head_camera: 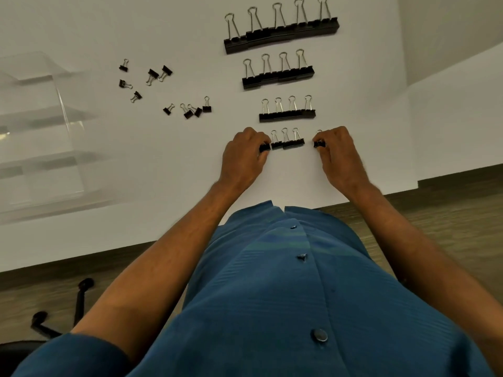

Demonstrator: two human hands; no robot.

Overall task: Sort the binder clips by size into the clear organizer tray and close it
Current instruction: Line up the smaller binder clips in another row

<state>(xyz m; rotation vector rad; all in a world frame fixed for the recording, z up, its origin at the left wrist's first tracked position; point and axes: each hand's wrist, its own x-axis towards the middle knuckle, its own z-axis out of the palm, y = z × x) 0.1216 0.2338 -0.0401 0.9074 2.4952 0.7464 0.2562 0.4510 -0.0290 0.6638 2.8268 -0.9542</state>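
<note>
Your left hand (245,153) pinches a small clip (264,147) at the near row's left end; your right hand (337,151) pinches another clip (319,144) at its right end.

Matt black binder clips (287,112) with shiny wire handles; smooth white table (163,159).

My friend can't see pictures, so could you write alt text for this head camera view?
A person's left hand and right hand each pinch a small binder clip at the ends of the nearest row on a white table. Three rows of larger clips lie beyond; loose tiny clips and a clear organizer tray lie left.
</note>
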